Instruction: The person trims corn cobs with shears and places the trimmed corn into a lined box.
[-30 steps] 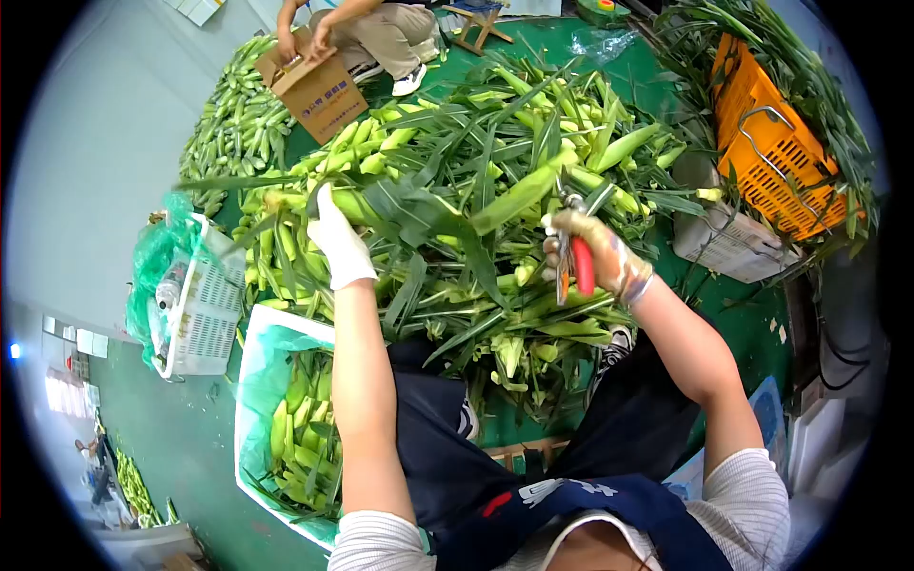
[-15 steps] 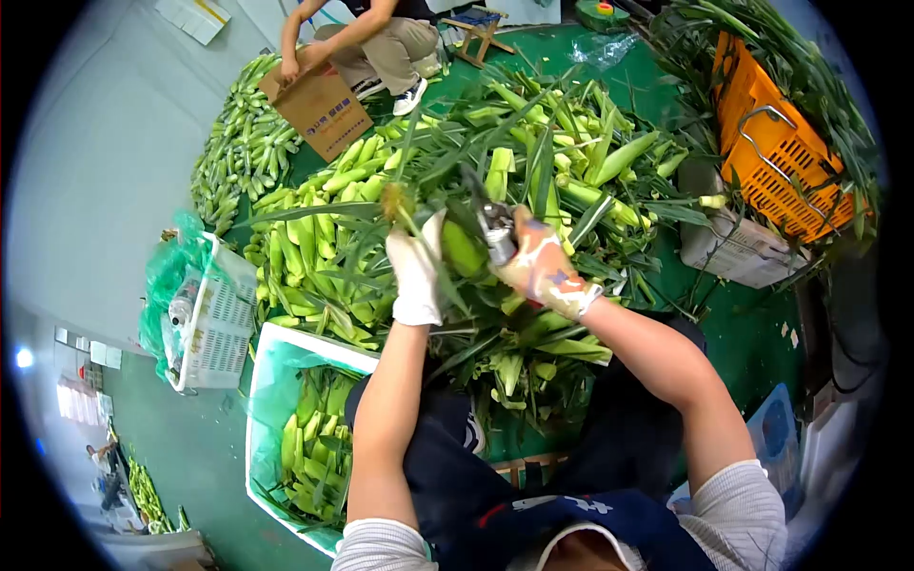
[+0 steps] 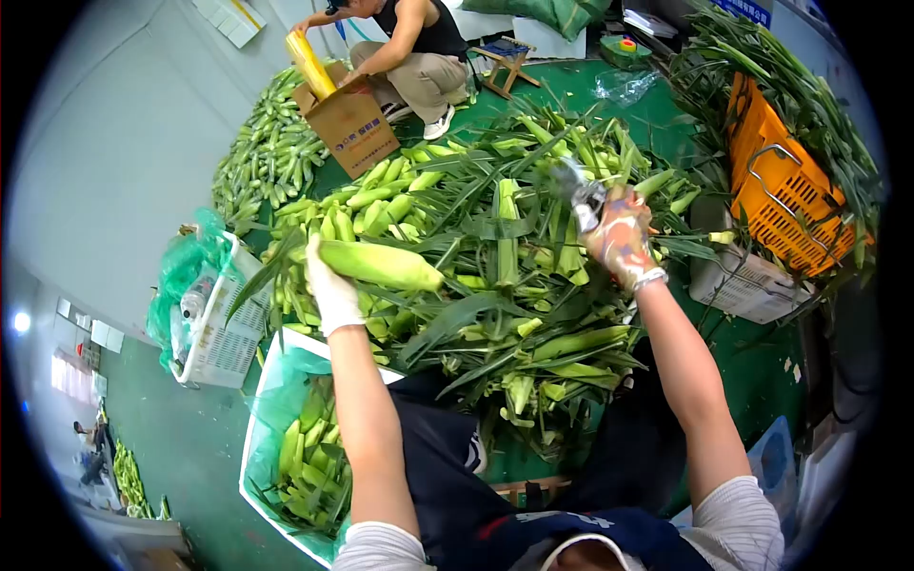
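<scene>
My left hand [image 3: 330, 293], in a white glove, is closed around the end of a green ear of corn [image 3: 386, 265] in its husk. The ear lies nearly level, pointing right, above the heap. Long leaves trail on the left side of this hand. My right hand [image 3: 624, 240], in a patterned glove, grips a silver metal hand tool [image 3: 585, 198]; its far end is blurred, so I cannot tell its exact kind. Below both hands spreads a heap of corn leaves and husks [image 3: 466, 324]. Several unhusked ears [image 3: 381, 195] lie behind my left hand.
A foam box [image 3: 255, 419] lined with green plastic holds corn at my left. Beyond it stands a white crate [image 3: 228, 324] with bags. An orange crate [image 3: 790, 190] leans at right. Ahead, another person [image 3: 419, 62] crouches by a cardboard box [image 3: 360, 138], holding a yellow roll [image 3: 310, 63].
My hands have moved apart: the left swung left with the ear, the right moved right and up with the tool. The other person now holds a yellow roll over the cardboard box.
</scene>
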`<action>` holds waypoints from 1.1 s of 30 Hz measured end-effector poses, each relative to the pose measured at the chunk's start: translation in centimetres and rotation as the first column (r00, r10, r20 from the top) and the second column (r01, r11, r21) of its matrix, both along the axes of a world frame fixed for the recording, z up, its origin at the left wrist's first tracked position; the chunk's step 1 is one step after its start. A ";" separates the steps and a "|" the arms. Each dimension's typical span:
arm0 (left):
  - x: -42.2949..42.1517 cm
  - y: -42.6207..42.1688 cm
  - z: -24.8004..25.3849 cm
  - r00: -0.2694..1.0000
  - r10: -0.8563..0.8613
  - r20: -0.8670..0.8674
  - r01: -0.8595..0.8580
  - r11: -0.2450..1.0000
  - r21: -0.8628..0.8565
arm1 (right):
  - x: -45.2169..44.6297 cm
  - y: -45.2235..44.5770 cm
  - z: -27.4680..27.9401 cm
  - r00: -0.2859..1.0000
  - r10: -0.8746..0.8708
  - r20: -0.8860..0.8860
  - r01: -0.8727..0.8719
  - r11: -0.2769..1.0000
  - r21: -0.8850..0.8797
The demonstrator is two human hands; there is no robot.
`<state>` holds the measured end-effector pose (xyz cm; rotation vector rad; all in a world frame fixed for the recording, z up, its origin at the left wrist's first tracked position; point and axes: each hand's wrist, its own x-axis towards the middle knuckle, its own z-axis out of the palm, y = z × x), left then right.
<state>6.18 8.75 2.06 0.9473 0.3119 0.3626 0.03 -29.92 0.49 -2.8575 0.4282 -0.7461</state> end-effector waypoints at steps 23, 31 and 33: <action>-4.8 -10.2 -0.9 0.843 -0.495 -0.209 0.468 0.484 0.739 | -5.5 8.0 -1.2 0.574 0.798 -0.185 -0.400 0.470 0.787; -7.9 -11.0 0.4 0.834 -0.335 -0.438 0.305 -0.383 0.872 | -5.1 6.4 -0.6 0.521 0.819 -0.239 -0.369 0.469 0.803; -8.3 -11.7 -0.2 0.820 -0.360 -0.445 0.278 -0.430 0.859 | -5.1 5.9 -1.6 0.531 0.833 -0.155 -0.442 0.428 0.788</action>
